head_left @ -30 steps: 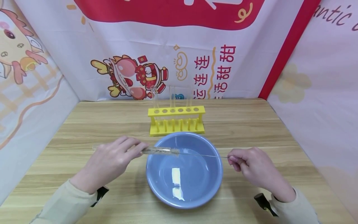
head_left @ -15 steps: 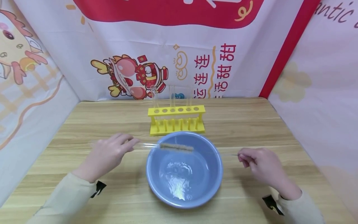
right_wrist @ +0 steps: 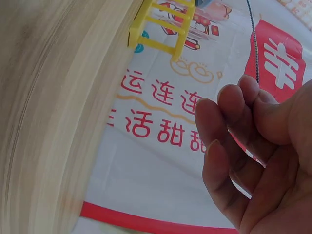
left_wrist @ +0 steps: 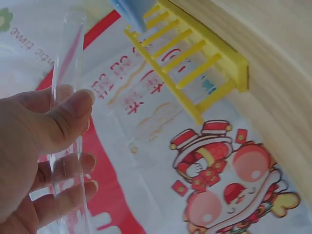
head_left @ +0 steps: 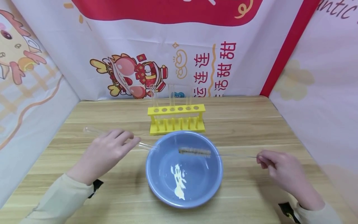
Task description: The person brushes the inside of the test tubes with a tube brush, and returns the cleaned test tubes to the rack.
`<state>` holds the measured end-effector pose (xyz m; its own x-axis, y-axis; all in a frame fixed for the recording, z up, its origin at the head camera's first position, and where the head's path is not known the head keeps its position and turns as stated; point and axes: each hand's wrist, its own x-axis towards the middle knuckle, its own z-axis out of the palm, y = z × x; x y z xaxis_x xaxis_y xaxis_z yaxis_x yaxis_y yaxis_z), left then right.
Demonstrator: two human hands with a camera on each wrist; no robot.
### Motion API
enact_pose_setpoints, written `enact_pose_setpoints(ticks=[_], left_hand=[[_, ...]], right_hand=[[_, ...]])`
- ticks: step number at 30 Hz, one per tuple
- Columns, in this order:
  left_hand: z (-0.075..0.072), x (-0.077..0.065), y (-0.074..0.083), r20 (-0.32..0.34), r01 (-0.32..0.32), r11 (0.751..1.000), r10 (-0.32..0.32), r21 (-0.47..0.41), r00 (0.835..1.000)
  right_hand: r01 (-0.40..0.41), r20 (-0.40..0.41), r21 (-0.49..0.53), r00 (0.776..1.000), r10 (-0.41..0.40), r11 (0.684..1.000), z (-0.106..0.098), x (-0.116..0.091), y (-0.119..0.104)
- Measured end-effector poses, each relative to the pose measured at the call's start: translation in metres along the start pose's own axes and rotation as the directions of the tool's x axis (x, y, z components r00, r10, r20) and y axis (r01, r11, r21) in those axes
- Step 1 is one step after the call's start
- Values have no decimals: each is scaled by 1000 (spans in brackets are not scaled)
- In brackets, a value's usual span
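Note:
A clear glass test tube (left_wrist: 68, 63) lies across my left hand (head_left: 107, 152), gripped between thumb and fingers. Its mouth reaches over the left rim of a blue basin (head_left: 184, 203), and its rounded end points out to the left. My right hand (head_left: 285, 174) pinches the thin twisted wire (right_wrist: 254, 44) of a test tube brush (head_left: 195, 151) at its end. The bristly head hangs above the basin, apart from the tube's mouth. Water with bright reflections seems to lie in the basin.
Behind the basin stands a yellow test tube rack (head_left: 176, 109) holding several clear tubes (head_left: 172, 96). All of it is on a wood-grain table (head_left: 237, 121). A printed cloth (head_left: 240, 62) hangs behind the table and along the sides.
My right hand has moved right, drawing the brush head out of the test tube. The left hand has shifted slightly left, and the tube now tilts with its mouth lower.

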<state>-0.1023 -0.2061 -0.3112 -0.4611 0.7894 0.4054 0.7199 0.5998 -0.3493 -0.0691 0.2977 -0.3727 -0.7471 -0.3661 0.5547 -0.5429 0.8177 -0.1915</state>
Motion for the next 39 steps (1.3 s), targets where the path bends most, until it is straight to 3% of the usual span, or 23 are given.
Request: enact_pose_setpoints(ticks=[6, 12, 17, 24, 31, 33, 35, 37, 39], left_hand=[[-17, 17, 8, 43, -145, 974, 140, 172, 989], [-14, 30, 13, 58, -261, 938, 255, 228, 965], [-11, 33, 13, 94, -292, 925, 278, 244, 956], [-10, 40, 14, 106, -311, 928, 294, 208, 950], [-14, 45, 14, 148, -320, 916, 291, 242, 945], [-14, 48, 12, 135, -315, 923, 291, 220, 947], [-12, 51, 8, 92, -276, 951, 265, 140, 960], [-9, 54, 2, 32, -214, 977, 214, 7, 976], [-4, 57, -4, -36, -143, 976, 139, -164, 990]], right_hand=[[6, -38, -20, 999, -6, 1000, -5, -5, -3], [16, -75, -38, 997, -19, 999, -10, -11, -4], [6, -88, -46, 996, -10, 999, -13, -16, -3], [-14, -80, -37, 997, 11, 999, -16, -21, -4], [-16, -72, -32, 997, 14, 999, -17, -23, -5], [-16, -73, -31, 997, 14, 999, -17, -23, -5], [-17, -77, -31, 997, 14, 999, -17, -24, -4], [-12, -84, -29, 996, 9, 1000, -16, -24, -4], [-5, -93, -25, 996, 3, 1000, -15, -24, -3]])
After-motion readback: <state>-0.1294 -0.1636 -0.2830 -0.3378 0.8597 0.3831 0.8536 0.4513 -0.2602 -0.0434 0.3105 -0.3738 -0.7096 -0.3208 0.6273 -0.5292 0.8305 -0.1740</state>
